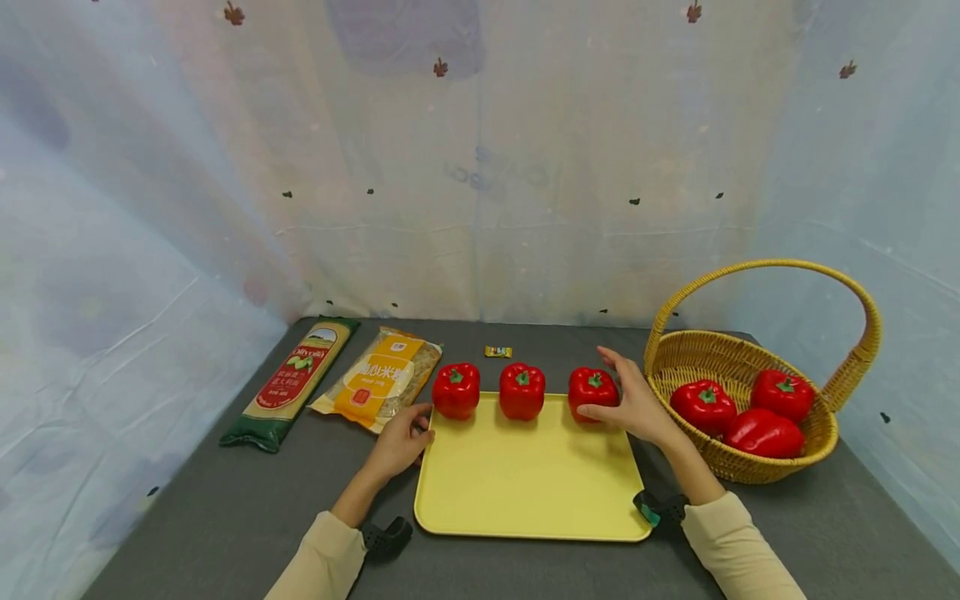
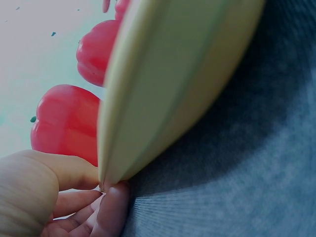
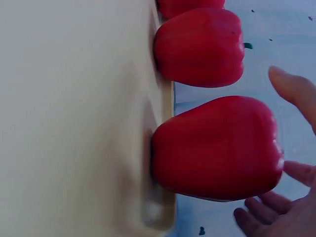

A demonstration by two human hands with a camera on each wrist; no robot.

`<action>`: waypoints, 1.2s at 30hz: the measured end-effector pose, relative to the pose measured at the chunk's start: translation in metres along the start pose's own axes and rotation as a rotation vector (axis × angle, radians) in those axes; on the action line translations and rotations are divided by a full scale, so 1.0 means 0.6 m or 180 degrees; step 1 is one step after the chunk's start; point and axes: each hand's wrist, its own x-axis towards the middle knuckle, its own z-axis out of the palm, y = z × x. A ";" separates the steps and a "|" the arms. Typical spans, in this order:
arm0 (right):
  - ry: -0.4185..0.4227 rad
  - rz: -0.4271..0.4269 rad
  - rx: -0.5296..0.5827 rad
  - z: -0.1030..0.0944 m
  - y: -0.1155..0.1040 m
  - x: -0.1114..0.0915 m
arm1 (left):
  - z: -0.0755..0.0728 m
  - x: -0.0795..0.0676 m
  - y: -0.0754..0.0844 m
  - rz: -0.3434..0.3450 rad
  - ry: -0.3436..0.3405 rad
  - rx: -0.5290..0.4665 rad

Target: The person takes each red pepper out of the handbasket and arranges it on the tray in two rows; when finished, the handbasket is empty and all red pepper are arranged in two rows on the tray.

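Note:
A yellow tray [image 1: 528, 479] lies on the table with three red bell peppers in a row along its far edge: a left one [image 1: 456, 396], a middle one [image 1: 522, 396] and a right one [image 1: 587, 386]. My left hand [image 1: 401, 439] pinches the tray's left rim near the far corner, thumb above and fingers below, as the left wrist view shows. Around the right pepper my right hand [image 1: 633, 404] is spread, thumb on the near side. In the right wrist view, that pepper [image 3: 217, 148] stands upright on the tray, with the thumb apart from it.
To the right stands a wicker basket [image 1: 750, 471] with a tall handle, holding three more red peppers [image 1: 782, 395]. A green pasta packet [image 1: 292, 379] and a yellow-and-white food bag [image 1: 378, 379] lie left. Behind the peppers is a small yellow wrapper [image 1: 498, 352]. A pale curtain [image 1: 480, 208] hangs behind.

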 end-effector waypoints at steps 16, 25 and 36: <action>0.1300 -0.1434 0.0615 -0.079 -0.068 -0.015 | -0.001 0.000 -0.004 0.0047 0.0028 0.0000; 0.1862 -0.0833 0.0612 -0.158 -0.017 -0.028 | 0.000 0.001 -0.006 0.0006 0.0010 -0.0014; 0.1396 0.0317 -0.0159 -0.265 0.044 -0.034 | 0.000 0.002 -0.007 -0.0007 -0.0007 -0.0046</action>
